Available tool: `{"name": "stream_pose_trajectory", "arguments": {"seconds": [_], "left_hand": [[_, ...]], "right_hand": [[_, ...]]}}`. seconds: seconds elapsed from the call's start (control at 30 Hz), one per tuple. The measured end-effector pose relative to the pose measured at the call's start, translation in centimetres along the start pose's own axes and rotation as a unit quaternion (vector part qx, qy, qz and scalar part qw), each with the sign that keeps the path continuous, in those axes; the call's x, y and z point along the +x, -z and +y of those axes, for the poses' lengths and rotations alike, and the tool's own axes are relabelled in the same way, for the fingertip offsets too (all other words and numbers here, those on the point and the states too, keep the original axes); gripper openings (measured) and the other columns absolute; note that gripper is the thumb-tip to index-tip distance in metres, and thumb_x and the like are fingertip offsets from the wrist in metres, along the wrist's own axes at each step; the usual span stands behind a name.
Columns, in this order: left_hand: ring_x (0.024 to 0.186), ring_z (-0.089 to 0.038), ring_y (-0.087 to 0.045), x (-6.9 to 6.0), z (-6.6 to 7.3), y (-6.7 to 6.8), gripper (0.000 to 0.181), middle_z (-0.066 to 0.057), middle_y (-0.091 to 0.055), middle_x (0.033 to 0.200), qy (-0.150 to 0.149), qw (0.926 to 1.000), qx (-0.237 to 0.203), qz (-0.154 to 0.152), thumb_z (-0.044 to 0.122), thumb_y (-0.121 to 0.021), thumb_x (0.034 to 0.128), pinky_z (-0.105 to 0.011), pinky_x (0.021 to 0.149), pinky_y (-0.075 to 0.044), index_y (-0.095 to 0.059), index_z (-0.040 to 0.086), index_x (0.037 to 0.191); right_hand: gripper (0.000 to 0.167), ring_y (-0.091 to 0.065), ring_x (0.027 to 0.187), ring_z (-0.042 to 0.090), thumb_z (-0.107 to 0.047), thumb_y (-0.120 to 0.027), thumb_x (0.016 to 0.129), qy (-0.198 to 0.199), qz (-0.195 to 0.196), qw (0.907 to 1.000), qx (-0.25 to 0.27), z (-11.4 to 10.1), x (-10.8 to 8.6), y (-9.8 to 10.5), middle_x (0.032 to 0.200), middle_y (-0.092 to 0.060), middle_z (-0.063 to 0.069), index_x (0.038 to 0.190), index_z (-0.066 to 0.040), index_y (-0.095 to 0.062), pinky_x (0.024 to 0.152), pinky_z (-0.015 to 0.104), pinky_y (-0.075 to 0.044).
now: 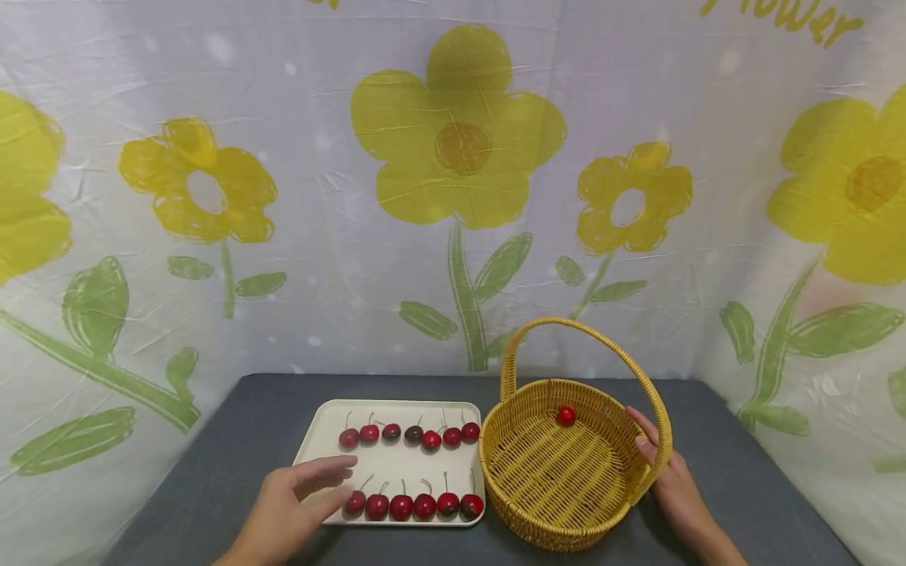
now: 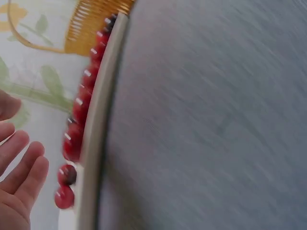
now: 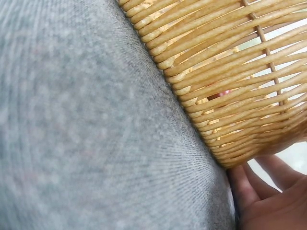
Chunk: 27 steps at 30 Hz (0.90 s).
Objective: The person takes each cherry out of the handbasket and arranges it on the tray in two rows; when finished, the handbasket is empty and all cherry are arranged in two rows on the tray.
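My left hand (image 1: 293,503) is over the left front part of a cream tray (image 1: 322,424), fingers extended and apart from the thumb, with nothing visible between them. Its fingertips are close to the leftmost cherry (image 1: 355,503) of the front row; contact is unclear. Two rows of dark red cherries with stems lie on the tray, several in each. To the right stands a yellow woven basket (image 1: 552,527) with a tall handle, and one red cherry (image 1: 565,415) lies inside. My right hand (image 1: 675,487) holds the basket's right side at the rim, its fingers (image 3: 244,189) partly hidden behind the weave.
Tray and basket stand side by side on a dark grey table (image 1: 241,440). The basket's handle (image 1: 576,324) arches above its opening. A pale curtain (image 1: 318,275) with printed yellow flowers surrounds the table at the back and sides.
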<state>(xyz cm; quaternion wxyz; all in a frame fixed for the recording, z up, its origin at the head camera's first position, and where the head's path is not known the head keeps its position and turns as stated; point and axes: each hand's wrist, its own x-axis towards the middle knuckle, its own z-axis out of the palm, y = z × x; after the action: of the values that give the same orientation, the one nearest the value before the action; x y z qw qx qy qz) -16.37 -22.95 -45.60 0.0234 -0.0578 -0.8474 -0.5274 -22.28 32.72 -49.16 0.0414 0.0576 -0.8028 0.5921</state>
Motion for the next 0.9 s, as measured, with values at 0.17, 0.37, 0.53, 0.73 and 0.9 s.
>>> {"name": "stream_pose_trajectory", "arguments": {"seconds": [0.17, 0.37, 0.53, 0.73, 0.9], "left_hand": [[0.117, -0.011, -0.078, 1.1, 2.4, -0.6, 0.037, -0.012, -0.080, 0.129, -0.046, 0.9948, -0.088, -0.024, 0.015, -0.080, 0.1011, -0.020, 0.095, -0.061, -0.075, 0.006, 0.136], [0.123, -0.015, -0.076, 3.7, 6.1, -3.0, 0.042, -0.018, -0.075, 0.139, -0.140, 0.9696, -0.164, -0.116, 0.007, -0.075, 0.1030, -0.028, 0.100, -0.062, -0.069, 0.000, 0.143], [0.130, -0.019, -0.073, 6.0, 9.8, -6.4, 0.046, -0.016, -0.072, 0.145, -0.167, 0.9455, -0.198, -0.198, 0.010, -0.077, 0.1024, -0.030, 0.104, -0.061, -0.068, 0.005, 0.147], [0.133, -0.022, -0.072, 9.4, 14.0, -10.8, 0.047, -0.010, -0.074, 0.144, -0.198, 0.9331, -0.160, -0.254, 0.018, -0.080, 0.1017, -0.039, 0.111, -0.059, -0.070, 0.009, 0.147], [0.133, -0.021, -0.071, 11.7, 16.0, -13.8, 0.045, -0.002, -0.075, 0.143, -0.187, 0.9390, -0.119, -0.263, 0.022, -0.081, 0.1013, -0.033, 0.111, -0.058, -0.072, 0.016, 0.145]], "right_hand": [[0.059, -0.053, 0.130, -0.016, -0.038, -0.038, 0.121, 0.001, -0.001, 0.9999, 0.012, 0.1, -0.1, 0.2, 0.174, -0.034, 0.022, 0.176, -0.020, -0.027, 0.097, 0.013, -0.052], [0.058, -0.053, 0.129, -0.016, -0.038, -0.038, 0.121, -0.003, 0.001, 0.9999, 0.015, 0.0, -0.3, 0.5, 0.176, -0.032, 0.021, 0.176, -0.021, -0.027, 0.097, 0.014, -0.053], [0.059, -0.054, 0.128, -0.016, -0.039, -0.038, 0.121, -0.006, 0.000, 0.9999, 0.013, -0.1, -0.3, 0.5, 0.175, -0.033, 0.021, 0.176, -0.021, -0.027, 0.096, 0.015, -0.053], [0.059, -0.056, 0.128, -0.013, -0.039, -0.039, 0.121, -0.008, 0.002, 0.9999, 0.014, -0.1, -0.2, 0.3, 0.174, -0.036, 0.021, 0.175, -0.020, -0.027, 0.096, 0.017, -0.055], [0.058, -0.054, 0.129, -0.014, -0.039, -0.040, 0.121, -0.009, 0.001, 0.9999, 0.007, -0.1, -0.2, 0.1, 0.175, -0.036, 0.018, 0.175, -0.023, -0.029, 0.097, 0.015, -0.052]]}}
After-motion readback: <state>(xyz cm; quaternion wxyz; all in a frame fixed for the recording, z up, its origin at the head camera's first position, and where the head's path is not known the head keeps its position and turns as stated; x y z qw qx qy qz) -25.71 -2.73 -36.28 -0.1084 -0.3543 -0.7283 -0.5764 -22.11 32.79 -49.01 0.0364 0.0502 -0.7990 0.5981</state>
